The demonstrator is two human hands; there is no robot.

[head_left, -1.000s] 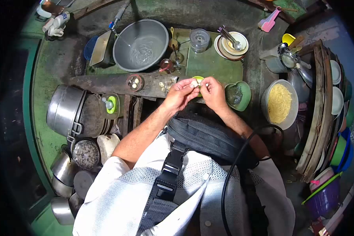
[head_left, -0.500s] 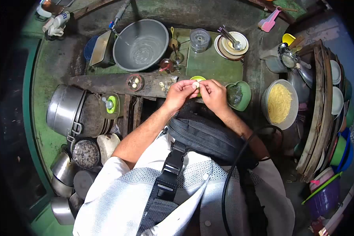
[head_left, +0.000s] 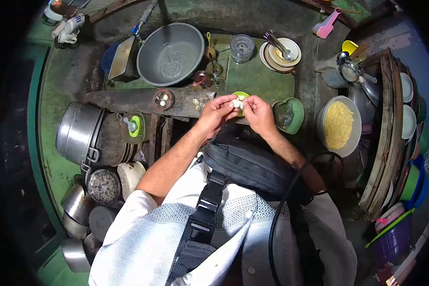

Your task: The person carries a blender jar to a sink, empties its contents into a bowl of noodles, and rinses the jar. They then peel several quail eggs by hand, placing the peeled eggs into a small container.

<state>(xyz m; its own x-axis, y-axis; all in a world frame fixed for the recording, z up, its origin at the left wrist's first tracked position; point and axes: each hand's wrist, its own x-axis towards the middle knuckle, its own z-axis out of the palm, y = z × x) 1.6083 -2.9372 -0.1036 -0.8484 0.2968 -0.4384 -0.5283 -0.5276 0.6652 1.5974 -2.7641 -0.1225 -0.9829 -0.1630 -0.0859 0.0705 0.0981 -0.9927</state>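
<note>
Just above the front ledge, my left hand [head_left: 216, 113] pinches a small whitish egg [head_left: 237, 103], which looks like a quail egg. My right hand [head_left: 260, 114] meets it from the other side, thumb and fingertips closed against the egg. Directly behind my fingers is a small lime-green bowl [head_left: 241, 93], partly covered by them, with pale pieces in it. To the left, a small round bowl [head_left: 164, 106] on the plank holds several pale round things and darker ones. Whitish bits [head_left: 197, 104] lie on the plank near my left hand.
A large grey basin [head_left: 147, 71] with water stands at the back left. Beside my right hand is a green leaf-shaped dish [head_left: 298, 117]. Farther right sit a bowl of yellow noodles [head_left: 338, 126] and a wooden rack [head_left: 383, 143]. Stacked plates [head_left: 267, 57] stand behind.
The fingers of both hands have shifted slightly around the egg, and the right fingertips have moved a little apart from the left. More white shows between them. The surroundings are unchanged.
</note>
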